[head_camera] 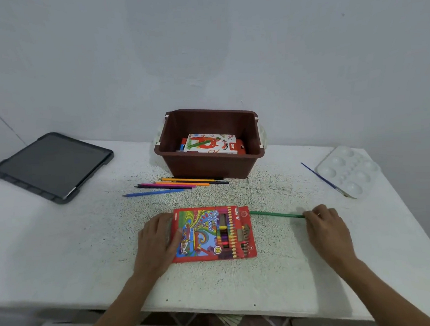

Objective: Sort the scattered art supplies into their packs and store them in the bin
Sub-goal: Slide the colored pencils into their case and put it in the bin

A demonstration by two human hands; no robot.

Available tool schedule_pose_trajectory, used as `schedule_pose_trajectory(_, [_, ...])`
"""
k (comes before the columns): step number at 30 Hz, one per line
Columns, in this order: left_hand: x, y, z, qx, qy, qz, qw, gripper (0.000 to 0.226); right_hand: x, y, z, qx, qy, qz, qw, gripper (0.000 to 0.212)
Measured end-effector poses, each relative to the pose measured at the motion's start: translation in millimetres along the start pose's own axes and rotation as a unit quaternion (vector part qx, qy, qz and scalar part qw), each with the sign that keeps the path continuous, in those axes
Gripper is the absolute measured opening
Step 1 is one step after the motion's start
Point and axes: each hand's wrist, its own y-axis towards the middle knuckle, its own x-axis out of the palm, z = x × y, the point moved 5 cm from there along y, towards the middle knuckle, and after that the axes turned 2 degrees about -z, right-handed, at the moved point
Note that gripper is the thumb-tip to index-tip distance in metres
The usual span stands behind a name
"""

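Pressing left hand [158, 239], fingers laid flat, on left edge of colour pencil pack [213, 233] lying flat mid-way along bench [62, 250]. Pinching rear end of green pencil [276, 214] with right hand [326, 225], other end just at pack's right end. Judging pencil light, stiff, apt to roll: taking hold near rear, feeding straight. Judging card pack thin, flexible, prone to sliding: pinning at closed end. Noting loose pencils [179, 184] lying before brown bin [209, 165].
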Motion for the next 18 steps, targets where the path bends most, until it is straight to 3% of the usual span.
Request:
schedule_pose_trajectory(10, [2.0,0.2,-0.1,0.008,0.023,-0.025,0.999,0.051,-12.5,9.4,-18.0,-0.042,-0.006,0.062,0.997,0.026])
schedule_pose_trajectory(18, [0.9,-0.8,2.9,-0.005,0.014,-0.037,0.999,0.057,7.1,9.5,-39.9,-0.093,0.016,0.024,0.995,0.034])
